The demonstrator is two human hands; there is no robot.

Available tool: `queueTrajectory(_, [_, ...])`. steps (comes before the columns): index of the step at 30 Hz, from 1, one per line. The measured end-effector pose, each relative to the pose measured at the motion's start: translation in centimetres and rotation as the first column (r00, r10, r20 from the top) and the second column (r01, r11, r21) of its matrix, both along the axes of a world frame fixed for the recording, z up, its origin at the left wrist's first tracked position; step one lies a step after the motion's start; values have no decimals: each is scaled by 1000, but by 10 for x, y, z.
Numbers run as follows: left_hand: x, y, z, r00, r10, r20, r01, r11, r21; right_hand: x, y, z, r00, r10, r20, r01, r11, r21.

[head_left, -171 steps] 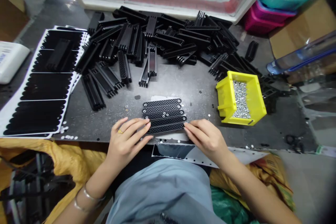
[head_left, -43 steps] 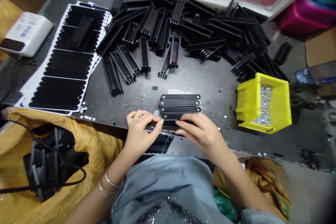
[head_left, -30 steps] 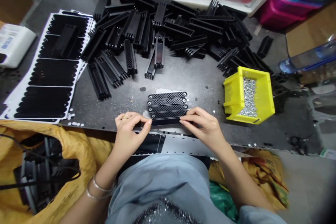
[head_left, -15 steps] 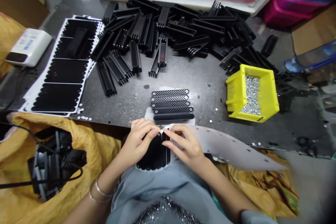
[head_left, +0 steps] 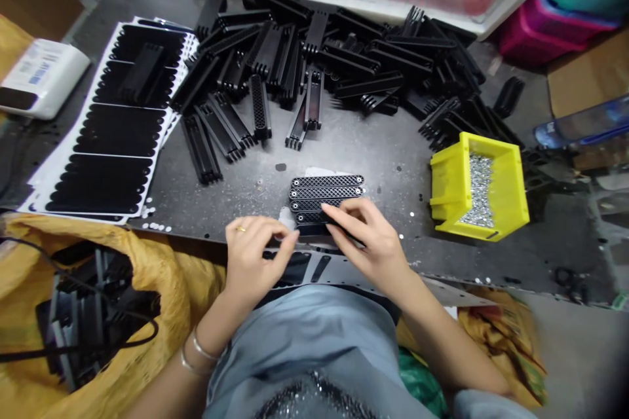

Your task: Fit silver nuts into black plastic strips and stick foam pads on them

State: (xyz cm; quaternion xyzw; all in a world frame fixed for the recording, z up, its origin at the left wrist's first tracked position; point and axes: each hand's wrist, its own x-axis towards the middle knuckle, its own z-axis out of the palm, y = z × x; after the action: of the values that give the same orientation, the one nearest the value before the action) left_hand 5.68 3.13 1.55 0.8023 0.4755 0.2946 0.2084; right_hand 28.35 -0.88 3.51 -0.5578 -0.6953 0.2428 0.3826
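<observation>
Several black mesh-faced plastic strips (head_left: 327,192) lie side by side near the table's front edge, with metal rings at their ends. The nearest one, a smooth black strip (head_left: 312,230), is partly covered by my right hand. My right hand (head_left: 376,242) reaches over the row, its fingers closed around what looks like a narrow black sticker, mostly hidden. By the left end of the row, my left hand (head_left: 258,252) has curled fingers, thumb apart, and nothing visible in it. Below the hands, a sheet of black stickers (head_left: 297,268) lies at my lap.
A heap of black plastic parts (head_left: 304,46) spreads across the back. Sticker sheets (head_left: 111,127) are stacked left. A yellow bin (head_left: 515,203) of small metal pieces (head_left: 479,190) stands right. An open yellow sack (head_left: 187,268) with black parts is at lower left.
Both hands have moved off the sticker sheet and apart. My right hand has gone up and forward onto the row of strips; my left has shifted left. The sheet now lies lower and flatter.
</observation>
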Motion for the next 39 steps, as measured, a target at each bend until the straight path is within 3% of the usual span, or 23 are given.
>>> queueTrajectory(2, [1,9,0,998,70,7,-69,994,-82,-5,14,-4,982,105,158,-120,989,89])
queueTrajectory(5, [2,19,-4,997,75,30,-67,974,-218,-6,25,-8,957,196,212,-225,966,124])
queueTrajectory(16, [10,25,-3,984,137,113,-83,918,-387,-2,29,-1,938,234,257,-257,964,61])
queueTrajectory(19, [10,26,-3,987,120,108,-66,911,-407,13,20,3,953,187,239,-196,980,15])
queueTrajectory(24, [7,26,-5,987,106,121,-49,913,-404,47,6,1,1000,-11,25,14,993,-114])
queueTrajectory(27, [6,27,-6,987,101,123,-45,917,-397,51,4,-7,999,-38,-31,36,998,-49])
queueTrajectory(31, [9,31,-4,989,87,120,-35,922,-385,51,8,-15,999,24,-30,-25,1000,-20])
queueTrajectory(33, [8,31,-3,991,84,107,-38,926,-375,52,9,-14,999,26,20,-26,1000,2])
queueTrajectory(36, [-2,24,-1,994,82,79,-47,930,-365,50,-1,-6,981,-134,139,117,986,122])
queueTrajectory(38, [-13,15,1,1000,9,30,2,939,-345,40,-14,0,975,-173,136,154,978,139])
queueTrajectory(39, [-18,9,2,999,-49,4,48,943,-330,31,-22,1,985,-130,110,118,987,108])
